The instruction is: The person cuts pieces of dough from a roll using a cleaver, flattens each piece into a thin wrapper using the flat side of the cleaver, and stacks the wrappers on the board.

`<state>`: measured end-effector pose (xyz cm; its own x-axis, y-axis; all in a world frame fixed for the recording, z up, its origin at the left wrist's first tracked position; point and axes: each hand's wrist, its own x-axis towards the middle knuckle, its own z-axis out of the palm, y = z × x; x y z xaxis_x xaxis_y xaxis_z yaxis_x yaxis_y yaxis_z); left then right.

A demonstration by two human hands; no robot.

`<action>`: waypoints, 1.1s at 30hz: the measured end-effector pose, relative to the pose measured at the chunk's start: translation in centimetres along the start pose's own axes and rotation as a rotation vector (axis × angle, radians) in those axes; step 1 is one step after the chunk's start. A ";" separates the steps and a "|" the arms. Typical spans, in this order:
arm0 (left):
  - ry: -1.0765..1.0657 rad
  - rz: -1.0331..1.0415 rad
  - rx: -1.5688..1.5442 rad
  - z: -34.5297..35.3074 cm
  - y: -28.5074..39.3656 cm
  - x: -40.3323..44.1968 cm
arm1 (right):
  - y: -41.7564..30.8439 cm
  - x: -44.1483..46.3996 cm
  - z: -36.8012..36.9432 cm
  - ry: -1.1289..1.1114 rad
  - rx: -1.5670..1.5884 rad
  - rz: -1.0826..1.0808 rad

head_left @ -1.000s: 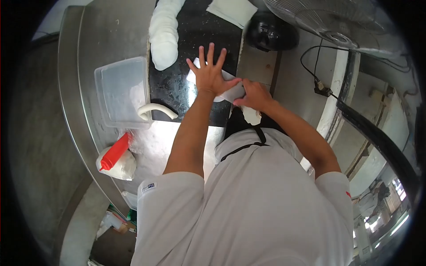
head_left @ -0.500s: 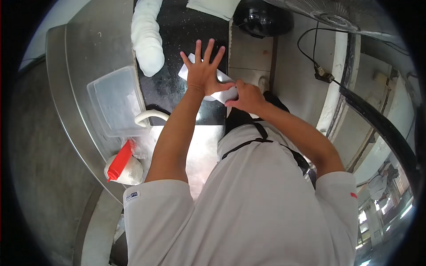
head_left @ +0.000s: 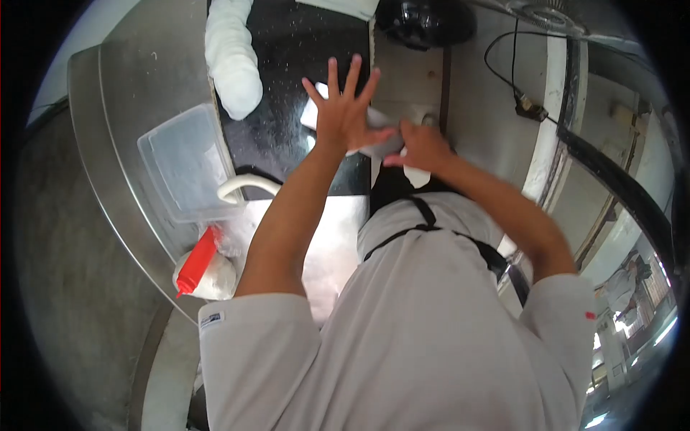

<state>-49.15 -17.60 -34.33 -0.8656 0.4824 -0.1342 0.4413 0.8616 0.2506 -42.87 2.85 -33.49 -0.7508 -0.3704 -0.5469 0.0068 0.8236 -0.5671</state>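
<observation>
My left hand (head_left: pixel 343 121) is spread flat, fingers apart, palm over a smooth pale bar (head_left: pixel 309 113) on the black board (head_left: pixel 284 54). The bar's middle is hidden under that hand, and I cannot tell what it is. At its near right end, which sticks out past the board's edge, my right hand (head_left: pixel 425 147) is closed on it with thumb and fingers. On the board's left side lies a long row of overlapping white, dough-like rounds (head_left: pixel 237 79). A cream curved handle (head_left: pixel 244 184) sits close to my left forearm.
On the steel counter (head_left: pixel 147 75) are a clear plastic lid or tray (head_left: pixel 183 165), a red squeeze bottle (head_left: pixel 197 262) and a whitish bundle (head_left: pixel 218 279). A glossy black rounded object (head_left: pixel 424 23) stands beyond the board. A cable with a plug (head_left: pixel 530 109) hangs at right.
Both hands have moved a little to the right with the pale bar, which now sticks out farther over the board's right edge. My left fingers remain spread.
</observation>
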 end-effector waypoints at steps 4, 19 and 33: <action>0.238 -0.143 -0.010 0.8 -1.8 2.1 | 1.4 5.1 -4.8 -0.020 -0.102 -0.259; 0.252 -0.293 0.078 0.2 -2.5 4.0 | 0.9 9.2 -8.5 -0.002 -0.235 -0.434; 0.278 -0.342 0.099 0.2 -3.1 5.1 | 1.1 11.5 -10.7 -0.076 -0.257 -0.477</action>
<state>-54.88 -17.75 -36.02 -0.9903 0.1184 0.0728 0.1279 0.9815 0.1423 -58.56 4.10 -33.76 -0.5814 -0.7504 -0.3143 -0.4913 0.6318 -0.5995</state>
